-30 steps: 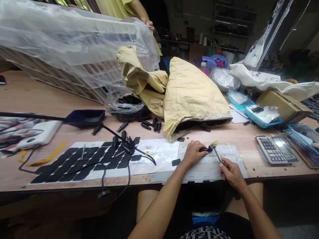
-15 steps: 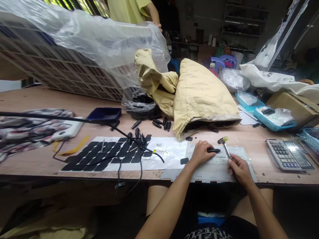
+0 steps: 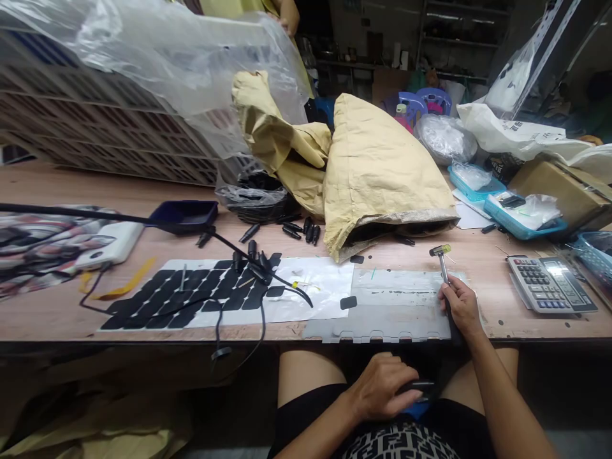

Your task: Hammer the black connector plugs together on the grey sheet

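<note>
left hand (image 3: 382, 387) grasping a black tubular piece (image 3: 419, 386) below the edge of the surface (image 3: 526, 326), right hand (image 3: 459, 307) gripping a small hammer (image 3: 444, 270), translucent sheet (image 3: 392, 312) and calculator (image 3: 549, 285) nearby

Worn on the person's head, the single camera faces forward and down over black shorts (image 3: 306, 408) at bottom centre. The left hand (image 3: 385, 386) and right hand (image 3: 461, 309) show close in the lower half; the wooden table (image 3: 109, 191) crosses mid-frame, with shelving (image 3: 461, 42) far off, upper right.

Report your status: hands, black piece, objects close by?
Left hand: holding black piece, over lap. Right hand: gripping hammer. Calculator right of hammer, yellow sack beyond clear sheet.
</note>
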